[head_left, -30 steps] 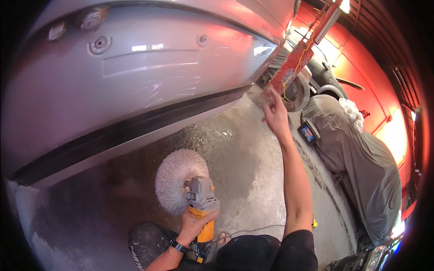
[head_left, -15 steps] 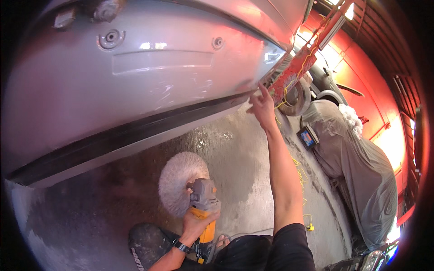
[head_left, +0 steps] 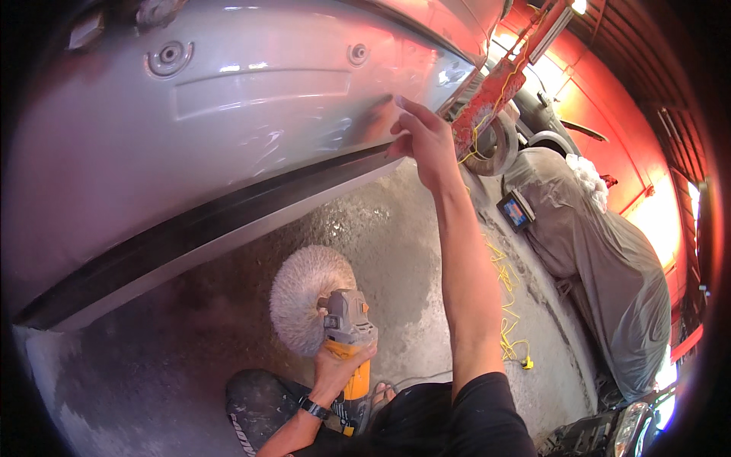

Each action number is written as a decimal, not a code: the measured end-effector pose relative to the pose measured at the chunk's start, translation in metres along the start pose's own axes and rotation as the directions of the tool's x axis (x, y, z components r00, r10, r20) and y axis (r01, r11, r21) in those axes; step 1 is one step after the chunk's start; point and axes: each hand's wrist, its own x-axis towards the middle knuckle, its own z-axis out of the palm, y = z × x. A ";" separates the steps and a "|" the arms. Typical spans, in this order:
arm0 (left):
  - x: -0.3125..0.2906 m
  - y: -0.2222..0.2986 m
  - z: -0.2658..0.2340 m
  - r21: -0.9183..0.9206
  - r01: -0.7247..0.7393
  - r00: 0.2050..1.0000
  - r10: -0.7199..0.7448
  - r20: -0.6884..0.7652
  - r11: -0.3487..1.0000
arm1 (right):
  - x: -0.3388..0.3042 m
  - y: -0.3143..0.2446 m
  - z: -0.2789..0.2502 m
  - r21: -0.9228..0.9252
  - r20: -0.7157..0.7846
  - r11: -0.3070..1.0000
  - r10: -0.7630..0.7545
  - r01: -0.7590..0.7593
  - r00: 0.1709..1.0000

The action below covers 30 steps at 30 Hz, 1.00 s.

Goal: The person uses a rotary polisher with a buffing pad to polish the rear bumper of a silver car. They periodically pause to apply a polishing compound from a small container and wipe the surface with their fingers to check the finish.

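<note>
Wraps left hand (head_left: 340,372) round fluffy-padded polisher (head_left: 350,321), with fingertips hidden. Holds right hand (head_left: 426,146) half-curled, empty, near glossy car panel (head_left: 198,148).

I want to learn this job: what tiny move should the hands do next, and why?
Perhaps slide the right hand lightly along the shiny silver panel to feel it. That hand is up by the panel with a finger stretched out, though I can't tell if it touches. The left hand holds the polisher low, with its fluffy pad away from the panel.
</note>
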 end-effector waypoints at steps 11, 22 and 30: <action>0.003 0.002 -0.005 0.045 0.104 0.992 -0.107 0.066 0.994 | -0.043 0.061 0.058 0.192 -0.158 0.981 0.021 0.010 0.987; 0.007 -0.005 -0.014 0.170 0.081 0.991 -0.097 0.091 0.982 | -0.052 0.076 0.092 0.358 -0.171 0.932 0.118 -0.050 0.978; 0.002 -0.003 -0.007 0.056 0.129 0.992 -0.129 0.009 0.990 | -0.123 0.069 0.139 0.262 0.092 0.965 0.001 -0.025 0.996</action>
